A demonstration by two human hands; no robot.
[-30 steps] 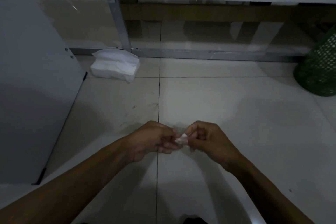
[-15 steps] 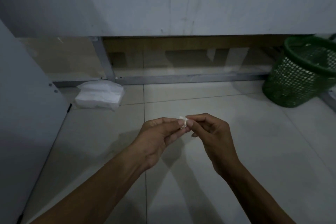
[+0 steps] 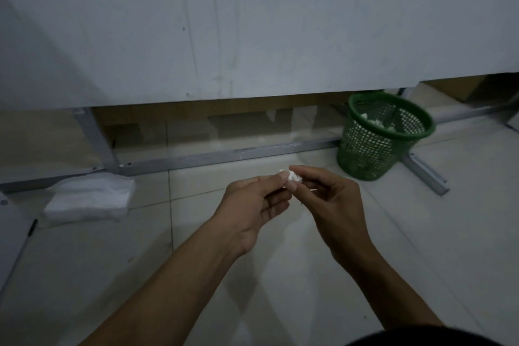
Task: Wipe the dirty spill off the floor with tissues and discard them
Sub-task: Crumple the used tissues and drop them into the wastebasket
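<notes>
While the light is pretty dim, you can make out the tissue pack [image 3: 87,198] lying on the tiled floor [image 3: 421,233] over on the left, right up against the metal frame rail [image 3: 224,156] that runs under the big grey panel [image 3: 252,22]. Moving toward the middle, the left hand [image 3: 252,205] is raised above the floor with its thumb and fingertips pinched on a small crumpled tissue wad [image 3: 293,176], other fingers loosely curled. Just to the right of it, the right hand [image 3: 334,205] meets it at that same wad, its forefinger and thumb closing a tight little grip on the other side, so both hands are holding that one bit of tissue between them, well above the tiles. Further right and farther back sits the green mesh bin [image 3: 379,135], tilted a little, next to the frame leg, with some white crumpled tissues [image 3: 376,122] visible inside it. Bin and hands are apart, nothing touching
</notes>
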